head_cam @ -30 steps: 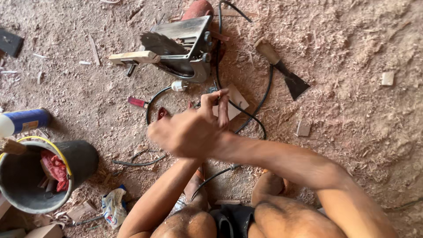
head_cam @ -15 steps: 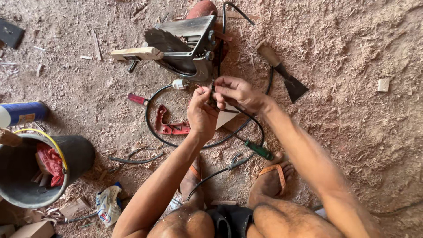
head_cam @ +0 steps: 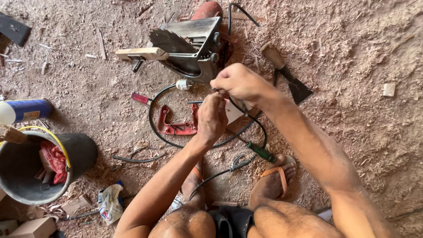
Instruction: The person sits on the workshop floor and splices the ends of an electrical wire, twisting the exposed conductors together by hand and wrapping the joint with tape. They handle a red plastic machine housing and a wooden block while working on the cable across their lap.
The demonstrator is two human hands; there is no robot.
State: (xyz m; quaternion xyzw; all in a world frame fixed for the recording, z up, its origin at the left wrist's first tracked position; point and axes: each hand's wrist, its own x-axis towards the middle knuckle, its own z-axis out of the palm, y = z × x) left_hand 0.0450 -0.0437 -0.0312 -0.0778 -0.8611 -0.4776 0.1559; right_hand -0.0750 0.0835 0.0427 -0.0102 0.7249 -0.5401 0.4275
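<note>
Hands meet over a black cable (head_cam: 152,115) on the sawdust floor.

Left hand (head_cam: 212,118) and right hand (head_cam: 240,82) pinch together at something too small to identify, just at 5 o'clock of the upturned circular saw (head_cam: 189,46); the fingertips hide it.

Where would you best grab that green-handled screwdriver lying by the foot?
Judging by its pose, take the green-handled screwdriver by its green grip, coming from above. It lies flat on the sawdust, grip toward the sandalled foot, the thin shaft pointing up-left under the black cable. The grip is the thickest, clearest part.
</note>
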